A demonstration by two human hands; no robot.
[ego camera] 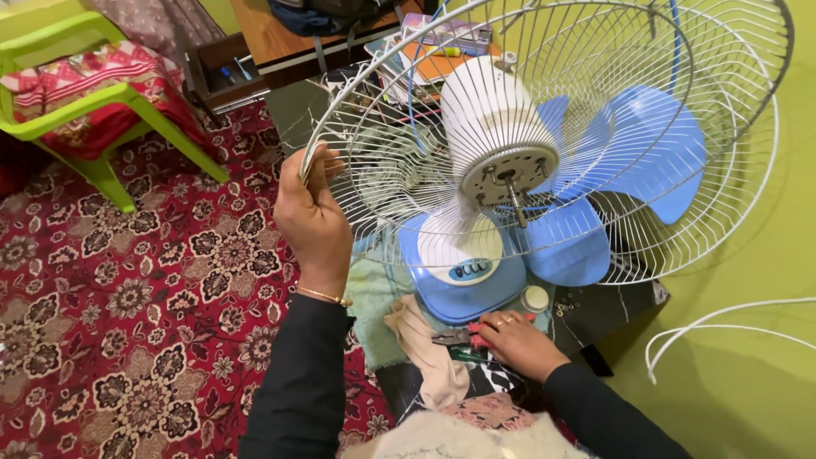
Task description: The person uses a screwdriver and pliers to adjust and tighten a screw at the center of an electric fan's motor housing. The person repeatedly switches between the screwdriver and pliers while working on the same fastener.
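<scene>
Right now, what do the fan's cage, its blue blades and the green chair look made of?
Fan cage: thin white-coated metal wire, probably; left hand grips its rim. Blue blades: smooth, slightly glossy moulded plastic. Green chair: moulded plastic, judging by its one-piece, even-coloured frame.

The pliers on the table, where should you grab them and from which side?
Grab the pliers by their red handles, coming from the right, probably. The handles point right, where the right hand already lies on them, and the dark metal jaws point left toward the beige cloth. The fan's blue base blocks the far side. The left hand holds the wire guard.
</scene>
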